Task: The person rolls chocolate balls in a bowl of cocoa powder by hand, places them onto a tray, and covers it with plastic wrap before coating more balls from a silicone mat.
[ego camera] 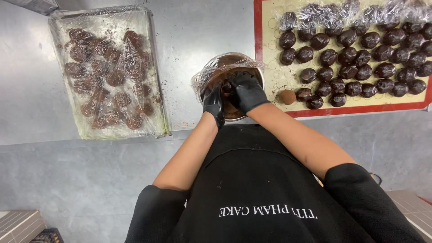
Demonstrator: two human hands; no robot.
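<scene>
- I see both hands, in black gloves, sunk into the bowl [230, 67] at the middle of the steel counter [27, 99], just at its near edge.
- My left hand [214, 102] sits at the bowl's near-left rim, fingers curled inward; what it grips I cannot tell, since the glove and dark coating blend together.
- My right hand [246, 91] lies over the bowl's centre, fingers bent down and drawn together over the chocolate, seemingly working a piece in the coating, though the piece itself is hidden.
- The bowl is lined with cling film that spills over its rim, probably to keep the metal clean and make emptying easy.
- It stands between the two trays, likely so that pieces travel a short way from left to right.
- On the left, the tray [148, 27] is wrapped in clear film, with smeared brown patches and crumbs where pieces lay; it looks mostly used up.
- On the far right, a pale baking mat [270, 54] with a red border holds rows of glossy dark balls [347, 55], set apart so they do not stick while setting.
- One matt brown ball [287, 96] sits at the mat's near-left corner, just beside the bowl, uncoated.
- Crumpled film [351, 11] lies over the farthest row.
- My black apron [265, 180] carries a line of white lettering across the chest.
</scene>
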